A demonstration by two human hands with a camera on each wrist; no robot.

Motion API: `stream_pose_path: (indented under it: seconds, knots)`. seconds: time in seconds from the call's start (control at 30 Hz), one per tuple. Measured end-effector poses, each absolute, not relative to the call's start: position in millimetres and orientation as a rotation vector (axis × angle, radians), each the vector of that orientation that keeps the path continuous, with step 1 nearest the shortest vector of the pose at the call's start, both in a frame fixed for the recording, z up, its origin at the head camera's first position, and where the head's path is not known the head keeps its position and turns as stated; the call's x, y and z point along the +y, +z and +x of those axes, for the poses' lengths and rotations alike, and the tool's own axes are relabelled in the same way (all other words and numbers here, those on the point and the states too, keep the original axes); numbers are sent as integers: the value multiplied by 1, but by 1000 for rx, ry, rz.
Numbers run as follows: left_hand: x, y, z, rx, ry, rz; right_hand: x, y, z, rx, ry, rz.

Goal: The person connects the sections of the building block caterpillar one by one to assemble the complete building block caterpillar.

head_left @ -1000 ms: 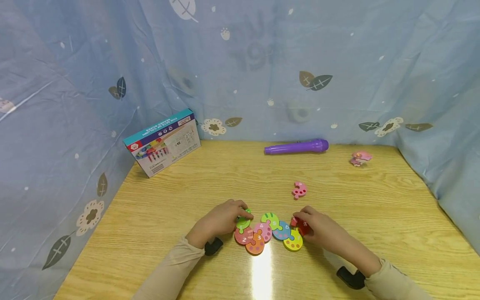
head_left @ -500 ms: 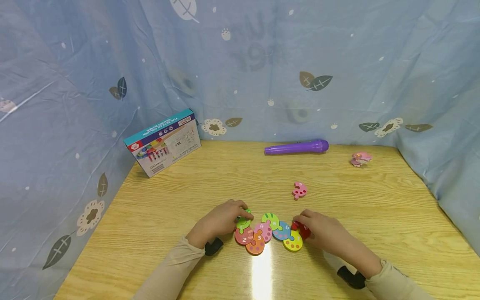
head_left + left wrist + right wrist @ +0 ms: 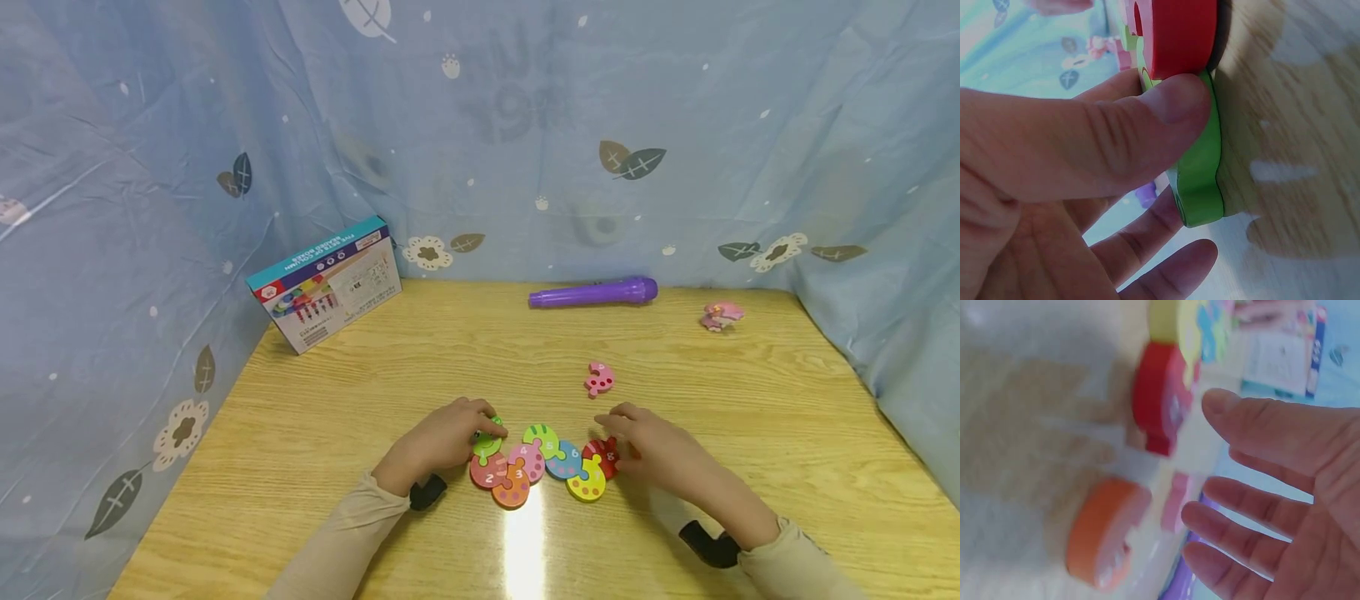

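Observation:
Numbered wooden puzzle pieces form a wavy caterpillar on the table. My left hand (image 3: pixel 441 439) pinches the green head piece (image 3: pixel 486 447) at its left end; in the left wrist view the thumb lies on that piece's edge. At the right end sits a red piece (image 3: pixel 597 457) marked 8, joined to the yellow piece (image 3: pixel 587 483). My right hand (image 3: pixel 654 450) hovers beside the red piece, fingers spread and holding nothing. An orange piece (image 3: pixel 1100 534) stands near it in the right wrist view, hidden in the head view. A pink piece (image 3: pixel 599 381) lies apart, farther back.
A purple toy microphone (image 3: pixel 592 294) lies along the back of the wooden table (image 3: pixel 337 400). At the back left stands a printed box (image 3: pixel 330 287), and a small pink figurine (image 3: pixel 722 317) is at the back right. A blue patterned curtain (image 3: pixel 480 167) encloses the table.
My right hand has let go of the red piece, which now lies against the yellow one, and has moved slightly right with its fingers spreading. The left hand has stayed on the green head piece.

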State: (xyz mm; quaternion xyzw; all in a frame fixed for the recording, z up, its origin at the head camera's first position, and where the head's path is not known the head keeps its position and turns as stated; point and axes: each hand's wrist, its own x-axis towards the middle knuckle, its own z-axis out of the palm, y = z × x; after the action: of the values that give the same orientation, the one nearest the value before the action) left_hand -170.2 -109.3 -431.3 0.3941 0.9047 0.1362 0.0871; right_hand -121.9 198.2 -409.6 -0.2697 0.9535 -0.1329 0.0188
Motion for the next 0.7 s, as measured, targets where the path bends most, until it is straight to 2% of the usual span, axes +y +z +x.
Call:
stream_pose_path:
  seconds: [0.23,0.53,0.7]
  knots:
    - [-110,-430,-170,2696,403,1166,214,-401,-138,3074,-483,-670]
    - [-110,-431,-169,2689,429,1160,204,-394,-182,3011,-522,-364]
    - [-110,-431,-170,2690,423,1167,196,-400,-208,2936,-415,-308]
